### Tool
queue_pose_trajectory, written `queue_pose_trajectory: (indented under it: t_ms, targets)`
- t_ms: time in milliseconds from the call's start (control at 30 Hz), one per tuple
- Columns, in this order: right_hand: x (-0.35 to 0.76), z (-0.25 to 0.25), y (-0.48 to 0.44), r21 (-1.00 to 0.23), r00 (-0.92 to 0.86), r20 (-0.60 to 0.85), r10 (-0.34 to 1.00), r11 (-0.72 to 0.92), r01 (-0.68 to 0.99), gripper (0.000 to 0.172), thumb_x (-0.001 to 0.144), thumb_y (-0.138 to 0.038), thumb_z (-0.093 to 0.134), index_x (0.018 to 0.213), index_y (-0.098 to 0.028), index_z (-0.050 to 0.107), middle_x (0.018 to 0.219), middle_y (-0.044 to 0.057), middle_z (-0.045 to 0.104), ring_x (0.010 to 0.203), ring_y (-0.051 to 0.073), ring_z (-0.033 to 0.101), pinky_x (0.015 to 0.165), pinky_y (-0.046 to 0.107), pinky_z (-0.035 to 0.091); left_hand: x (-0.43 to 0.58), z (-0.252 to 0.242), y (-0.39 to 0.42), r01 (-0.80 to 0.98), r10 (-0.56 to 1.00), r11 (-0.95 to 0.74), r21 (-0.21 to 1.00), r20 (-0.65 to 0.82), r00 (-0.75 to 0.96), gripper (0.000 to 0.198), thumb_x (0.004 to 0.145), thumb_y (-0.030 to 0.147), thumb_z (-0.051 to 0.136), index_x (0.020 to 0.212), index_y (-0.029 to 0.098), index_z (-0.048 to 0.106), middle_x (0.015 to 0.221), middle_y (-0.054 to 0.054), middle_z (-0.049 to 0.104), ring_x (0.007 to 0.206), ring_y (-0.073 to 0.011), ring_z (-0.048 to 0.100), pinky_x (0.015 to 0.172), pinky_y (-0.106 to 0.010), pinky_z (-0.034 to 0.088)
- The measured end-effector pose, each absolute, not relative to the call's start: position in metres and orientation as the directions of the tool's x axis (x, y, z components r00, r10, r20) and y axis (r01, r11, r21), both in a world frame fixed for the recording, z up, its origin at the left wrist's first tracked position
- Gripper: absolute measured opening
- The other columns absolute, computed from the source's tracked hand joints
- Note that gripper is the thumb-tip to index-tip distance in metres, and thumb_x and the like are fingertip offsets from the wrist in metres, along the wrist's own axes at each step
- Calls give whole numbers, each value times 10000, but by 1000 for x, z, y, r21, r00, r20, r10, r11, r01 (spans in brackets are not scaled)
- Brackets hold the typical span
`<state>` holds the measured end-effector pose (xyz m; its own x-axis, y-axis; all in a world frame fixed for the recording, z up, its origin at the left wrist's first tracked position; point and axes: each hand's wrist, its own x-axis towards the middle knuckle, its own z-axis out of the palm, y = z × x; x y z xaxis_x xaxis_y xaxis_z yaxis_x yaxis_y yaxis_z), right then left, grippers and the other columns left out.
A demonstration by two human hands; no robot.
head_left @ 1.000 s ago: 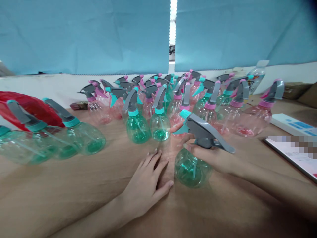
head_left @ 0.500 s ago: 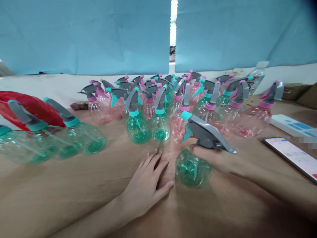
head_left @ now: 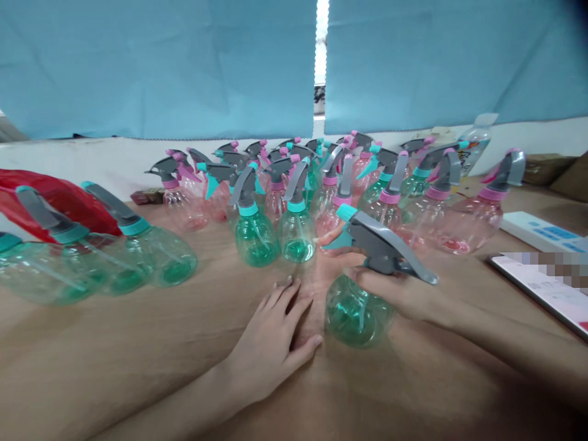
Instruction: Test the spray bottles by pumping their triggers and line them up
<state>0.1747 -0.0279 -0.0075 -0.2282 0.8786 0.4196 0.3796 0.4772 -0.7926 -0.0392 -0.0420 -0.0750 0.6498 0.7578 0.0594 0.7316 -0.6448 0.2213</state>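
My right hand is around the neck of a green spray bottle that stands on the table in front of me. Its grey head with a turquoise nozzle points left. Two fingers stretch out past the turquoise trigger, and the bottle's head covers part of the hand. Palm down on the tabletop, my left hand lies just left of this bottle with its fingers apart, holding nothing. Two green spray bottles, one darker and one paler, stand beyond my left hand.
Several pink and green spray bottles crowd the back, including a pink one. More green ones stand at left before a red bag. A phone, a white device and a clear bottle are at right.
The fingers of my right hand have straightened out to the left beside the trigger, where they were curled before. The bottle and my left hand have stayed in place.
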Motion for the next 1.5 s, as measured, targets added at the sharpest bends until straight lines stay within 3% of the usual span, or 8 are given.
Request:
queue_pose_trajectory:
  t_ms: [100,233,333,533,767,1500]
  targets:
    - [175,-13,-27,-828,-231,419,878,474,300,389,674,-155,495,1018,-286,623,707,-11,639,819,211,651,683,321,533,-38,-75,-41,737,759,-642,211,40,650,572,910,475,491,1385,164,425,1469,-154,393,1350,-337,347,1064,-548,342]
    - [176,-18,-27,-856,-208,371,905,420,302,479,664,-145,502,1118,-267,591,846,-1,673,662,170,627,556,283,504,-39,-75,-41,731,754,-649,211,56,654,569,910,483,487,1379,165,432,1467,-157,397,1348,-336,353,1063,-548,346]
    - [176,-17,-27,-864,-208,361,909,410,293,482,665,-147,501,1123,-269,587,876,0,672,592,145,594,521,268,485,-40,-76,-41,727,752,-653,213,66,656,570,908,489,490,1380,175,432,1469,-154,395,1350,-339,352,1065,-548,344]
    - [178,-18,-28,-865,-221,342,913,398,306,475,676,-140,502,1121,-285,579,693,-25,602,556,154,561,501,273,462,-38,-75,-42,734,759,-642,220,51,649,571,909,482,490,1384,170,432,1469,-156,394,1348,-343,353,1068,-558,337]
    - [178,-19,-27,-874,-239,345,908,403,270,468,681,-133,494,1119,-280,573,631,-45,544,534,144,526,515,272,455,-39,-75,-42,738,761,-642,211,51,647,579,909,493,483,1388,173,425,1471,-148,393,1348,-339,351,1071,-543,337]
    - [178,-21,-26,-872,-236,363,901,418,256,455,668,-120,492,1082,-288,577,658,-42,545,531,145,512,512,270,433,-39,-76,-41,735,755,-646,208,28,655,582,917,484,470,1394,155,418,1475,-156,383,1357,-343,332,1065,-565,340]
